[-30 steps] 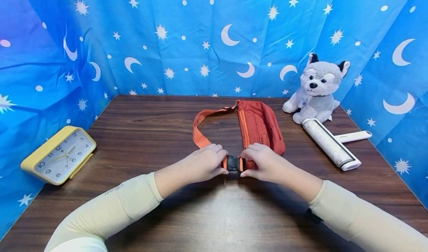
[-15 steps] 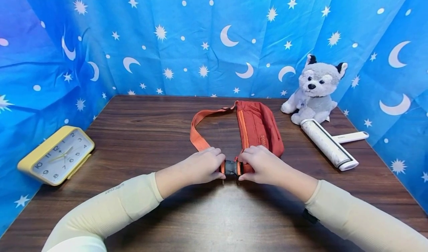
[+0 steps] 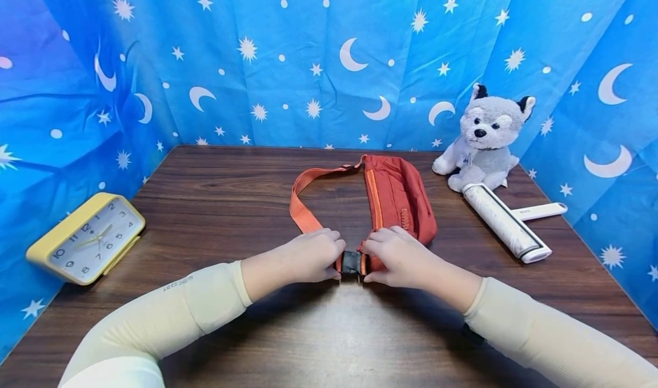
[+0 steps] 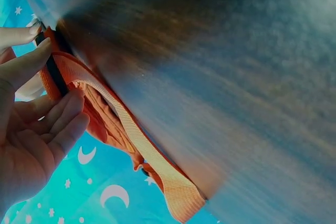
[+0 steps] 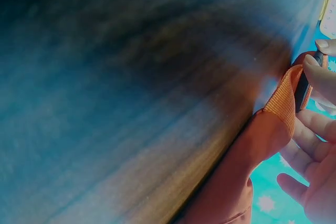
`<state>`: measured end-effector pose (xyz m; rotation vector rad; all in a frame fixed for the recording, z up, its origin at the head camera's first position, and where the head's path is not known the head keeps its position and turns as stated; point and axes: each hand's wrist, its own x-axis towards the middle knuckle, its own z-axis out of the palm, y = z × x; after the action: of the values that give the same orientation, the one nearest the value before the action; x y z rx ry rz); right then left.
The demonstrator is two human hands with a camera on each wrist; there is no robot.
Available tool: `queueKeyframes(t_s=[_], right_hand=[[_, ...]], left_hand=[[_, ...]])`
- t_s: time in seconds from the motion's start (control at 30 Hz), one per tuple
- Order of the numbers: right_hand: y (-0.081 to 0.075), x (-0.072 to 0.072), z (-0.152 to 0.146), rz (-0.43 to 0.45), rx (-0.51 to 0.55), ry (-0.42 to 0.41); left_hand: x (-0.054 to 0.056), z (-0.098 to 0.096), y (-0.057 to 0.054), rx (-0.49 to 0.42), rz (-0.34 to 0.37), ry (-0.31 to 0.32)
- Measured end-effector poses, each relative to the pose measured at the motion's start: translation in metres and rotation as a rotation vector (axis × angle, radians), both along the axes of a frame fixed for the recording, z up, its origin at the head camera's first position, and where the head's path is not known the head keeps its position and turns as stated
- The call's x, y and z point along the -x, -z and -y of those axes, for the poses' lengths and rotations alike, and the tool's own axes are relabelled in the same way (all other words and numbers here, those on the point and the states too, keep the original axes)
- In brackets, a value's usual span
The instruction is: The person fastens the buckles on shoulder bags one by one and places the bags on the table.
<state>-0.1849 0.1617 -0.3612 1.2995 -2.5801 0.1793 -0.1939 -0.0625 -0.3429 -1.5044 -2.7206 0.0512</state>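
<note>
A red waist bag (image 3: 403, 199) with an orange zip lies on the table, its orange strap (image 3: 303, 208) looping out to the left. At the near end of the bag, a black side-release buckle (image 3: 352, 262) sits between both hands, its two halves together. My left hand (image 3: 315, 255) pinches the buckle's left end, where the strap (image 4: 131, 124) joins it. On the other side, my right hand (image 3: 398, 258) pinches the right end beside the bag. Thumb and fingers grip the buckle's edge (image 5: 301, 90) in the right wrist view. Fingers partly hide both ends.
A yellow alarm clock (image 3: 87, 238) leans at the table's left edge. To the right lies a white lint roller (image 3: 504, 222), with a grey and white plush dog (image 3: 485, 139) behind it. Blue star-and-moon cloth (image 3: 288, 51) surrounds the back and sides of the wooden table (image 3: 231, 188).
Both hands have shifted slightly left and nearer to me, with the buckle between them. The near part of the strap moved along; the bag's body stayed almost in place.
</note>
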Motion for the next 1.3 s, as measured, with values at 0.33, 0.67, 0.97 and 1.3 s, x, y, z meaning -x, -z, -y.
queueKeyframes(t_s=[0.33, 0.67, 0.97, 1.3], right_hand=[[0.003, -0.002, 0.004, -0.023, -0.046, -0.021], [0.004, -0.001, 0.006, -0.047, -0.118, -0.026], [0.004, -0.001, 0.007, -0.046, -0.132, -0.023], [0.004, -0.001, 0.007, -0.042, -0.131, -0.006]], left_hand=[[0.0, -0.005, 0.0, 0.101, 0.057, -0.032], [0.0, -0.008, 0.004, 0.135, 0.067, -0.029], [-0.003, -0.009, 0.006, 0.157, 0.043, -0.045], [-0.006, -0.006, 0.01, 0.117, 0.017, -0.045]])
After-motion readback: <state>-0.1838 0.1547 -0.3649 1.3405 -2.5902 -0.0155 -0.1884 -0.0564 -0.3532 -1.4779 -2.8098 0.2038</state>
